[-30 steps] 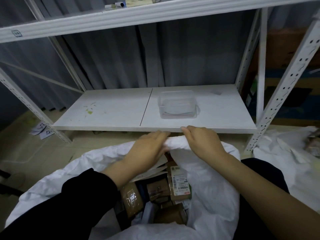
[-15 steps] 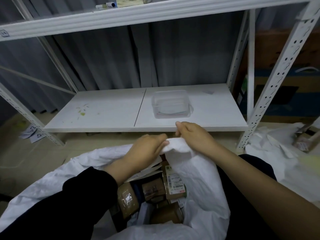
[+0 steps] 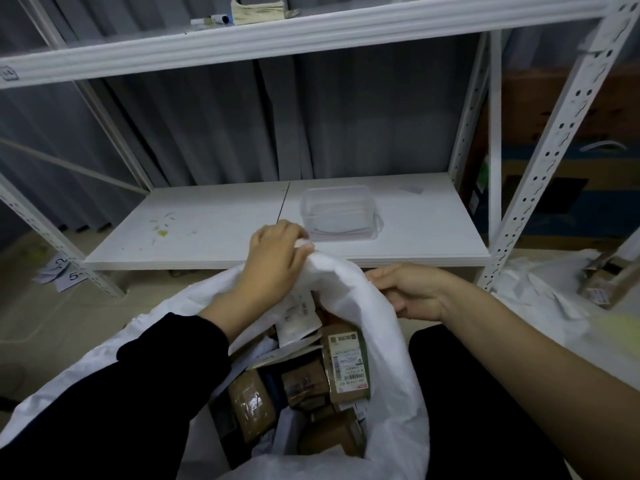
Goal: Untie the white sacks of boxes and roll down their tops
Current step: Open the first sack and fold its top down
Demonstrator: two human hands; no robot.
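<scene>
Below the hands, brown boxes [image 3: 346, 367] fill the open white sack [image 3: 388, 358], whose far rim is pinched in the left hand [image 3: 277, 261] and gripped lower down by the right hand [image 3: 412, 292], with a clear container [image 3: 337, 211] on the shelf [image 3: 214, 223] just beyond.

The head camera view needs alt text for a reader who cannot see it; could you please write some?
Two bare hands, left hand and right hand, grip the far rim of an open white sack full of taped cardboard parcels. Behind it, a low white shelf holds a clear plastic container.
</scene>
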